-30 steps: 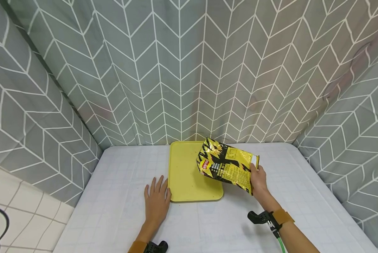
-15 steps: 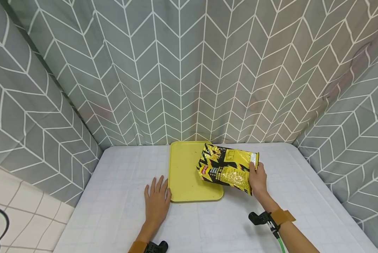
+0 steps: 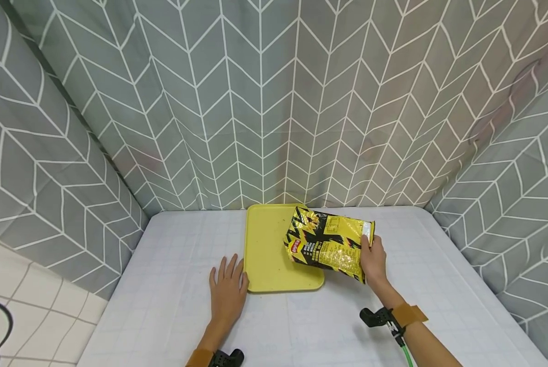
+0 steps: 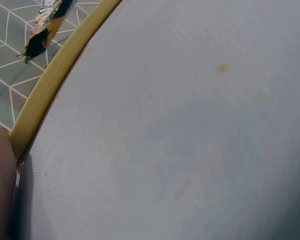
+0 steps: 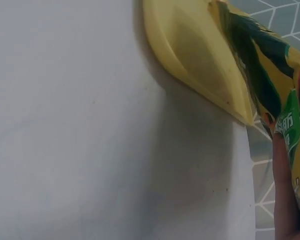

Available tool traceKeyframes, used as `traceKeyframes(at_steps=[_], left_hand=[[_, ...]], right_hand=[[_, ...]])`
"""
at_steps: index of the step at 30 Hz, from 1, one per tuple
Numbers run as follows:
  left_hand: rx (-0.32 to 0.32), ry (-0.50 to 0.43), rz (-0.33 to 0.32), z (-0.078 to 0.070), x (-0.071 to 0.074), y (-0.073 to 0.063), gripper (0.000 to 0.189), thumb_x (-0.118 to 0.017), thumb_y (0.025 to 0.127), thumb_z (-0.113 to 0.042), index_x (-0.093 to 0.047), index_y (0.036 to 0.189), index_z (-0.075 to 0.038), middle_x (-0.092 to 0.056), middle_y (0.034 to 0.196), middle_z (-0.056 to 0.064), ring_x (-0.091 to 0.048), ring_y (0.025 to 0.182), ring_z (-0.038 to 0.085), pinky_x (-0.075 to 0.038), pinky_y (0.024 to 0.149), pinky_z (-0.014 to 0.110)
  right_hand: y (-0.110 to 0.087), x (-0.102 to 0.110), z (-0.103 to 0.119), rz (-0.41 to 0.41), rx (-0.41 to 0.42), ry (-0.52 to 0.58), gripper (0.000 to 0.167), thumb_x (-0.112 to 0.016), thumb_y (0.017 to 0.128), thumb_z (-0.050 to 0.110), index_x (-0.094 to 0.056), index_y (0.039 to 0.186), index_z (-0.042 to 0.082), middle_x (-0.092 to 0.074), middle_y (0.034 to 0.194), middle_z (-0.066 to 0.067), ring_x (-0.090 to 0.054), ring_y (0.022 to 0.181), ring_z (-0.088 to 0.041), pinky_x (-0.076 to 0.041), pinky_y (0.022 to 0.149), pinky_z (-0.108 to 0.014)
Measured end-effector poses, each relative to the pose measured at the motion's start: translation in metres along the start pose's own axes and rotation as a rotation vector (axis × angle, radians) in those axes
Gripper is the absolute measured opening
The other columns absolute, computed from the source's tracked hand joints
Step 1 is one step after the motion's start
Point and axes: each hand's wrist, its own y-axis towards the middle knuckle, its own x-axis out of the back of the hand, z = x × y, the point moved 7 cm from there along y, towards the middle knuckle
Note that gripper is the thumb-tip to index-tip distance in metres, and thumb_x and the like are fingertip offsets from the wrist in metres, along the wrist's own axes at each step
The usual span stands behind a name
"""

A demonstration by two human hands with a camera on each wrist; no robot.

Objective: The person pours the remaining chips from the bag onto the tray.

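A yellow-and-black chip bag (image 3: 329, 242) is tilted over the right part of a yellow tray (image 3: 264, 255). My right hand (image 3: 373, 260) grips the bag by its right end, near a white patch. In the right wrist view the bag (image 5: 270, 65) hangs above the tray (image 5: 175, 62), with a finger (image 5: 284, 185) along its side. My left hand (image 3: 228, 293) rests with straight, spread fingers at the tray's left edge, thumb against the rim. The left wrist view shows the tray's rim (image 4: 55, 80) beside part of that hand (image 4: 1, 185).
A white cloth covers the table (image 3: 173, 255). Grey curtains (image 3: 274, 102) with white zigzag lines stand behind and at both sides. Each wrist wears a strapped camera (image 3: 376, 317), and a green cable (image 3: 407, 354) runs from the right one.
The bag's left end has dropped lower over the tray since a second ago, and the bag has turned slightly. Over the last half second it barely moved. The left hand stays in place.
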Motion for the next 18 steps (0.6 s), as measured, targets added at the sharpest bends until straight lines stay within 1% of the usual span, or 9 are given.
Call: traceKeyframes(at_steps=[3,5,7,10,12,16,18], left_hand=[[0.004,-0.003,0.005,0.0003,-0.0009,-0.0004,0.043,-0.055,0.104,-0.03,-0.061,0.142,-0.011,-0.054,0.155,0.012,-0.041,0.15,0.039,-0.028,0.12,0.064],[0.002,-0.003,0.001,0.0002,-0.0003,-0.0002,0.043,-0.055,0.104,-0.03,-0.061,0.142,-0.011,-0.055,0.155,0.012,-0.041,0.15,0.039,-0.028,0.12,0.064],[0.0,-0.005,-0.002,-0.0001,-0.0001,-0.0001,0.043,-0.055,0.104,-0.03,-0.061,0.142,-0.011,-0.055,0.155,0.012,-0.041,0.15,0.039,-0.028,0.12,0.064],[-0.001,-0.008,-0.005,-0.0005,0.0001,0.0001,0.043,-0.055,0.104,-0.03,-0.061,0.142,-0.011,-0.055,0.154,0.012,-0.041,0.15,0.039,-0.028,0.12,0.064],[0.0,-0.012,-0.003,-0.0007,-0.0002,0.0003,0.043,-0.055,0.104,-0.03,-0.06,0.142,-0.011,-0.055,0.155,0.012,-0.041,0.15,0.04,-0.027,0.12,0.064],[0.002,-0.012,0.0,-0.0004,-0.0002,0.0002,0.043,-0.055,0.104,-0.029,-0.06,0.143,-0.011,-0.055,0.154,0.013,-0.041,0.15,0.04,-0.027,0.12,0.064],[0.004,-0.009,0.003,-0.0001,-0.0004,0.0003,0.044,-0.055,0.104,-0.029,-0.06,0.143,-0.011,-0.054,0.155,0.013,-0.041,0.15,0.04,-0.027,0.12,0.064]], right_hand=[[-0.0019,-0.0012,-0.0016,0.028,-0.051,0.078,0.06,-0.028,0.111,0.045,-0.035,0.145,-0.003,-0.057,0.116,-0.02,-0.058,0.076,-0.004,-0.05,0.061,-0.019],[-0.0022,-0.0009,-0.0013,0.026,-0.052,0.101,0.06,-0.027,0.111,0.046,-0.035,0.145,-0.003,-0.057,0.115,-0.018,-0.056,0.076,-0.003,-0.05,0.062,-0.019],[-0.0021,-0.0002,-0.0007,0.016,-0.037,0.091,0.06,-0.028,0.111,0.045,-0.035,0.145,-0.003,-0.057,0.114,-0.018,-0.056,0.076,-0.003,-0.05,0.062,-0.019],[-0.0012,0.0017,0.0014,-0.02,0.008,0.031,0.058,-0.028,0.111,0.043,-0.037,0.143,-0.005,-0.058,0.112,-0.021,-0.055,0.076,-0.007,-0.048,0.061,-0.02],[-0.0008,0.0015,0.0012,-0.018,0.004,0.027,0.058,-0.028,0.111,0.043,-0.036,0.144,-0.004,-0.058,0.113,-0.022,-0.055,0.076,-0.007,-0.048,0.061,-0.02],[-0.0006,0.0006,-0.0001,-0.005,-0.026,0.059,0.059,-0.028,0.111,0.045,-0.036,0.144,-0.004,-0.057,0.114,-0.02,-0.056,0.077,-0.005,-0.049,0.061,-0.019],[-0.0005,0.0009,0.0006,-0.01,-0.016,0.05,0.059,-0.029,0.111,0.044,-0.036,0.144,-0.004,-0.057,0.113,-0.02,-0.056,0.078,-0.007,-0.048,0.061,-0.019]])
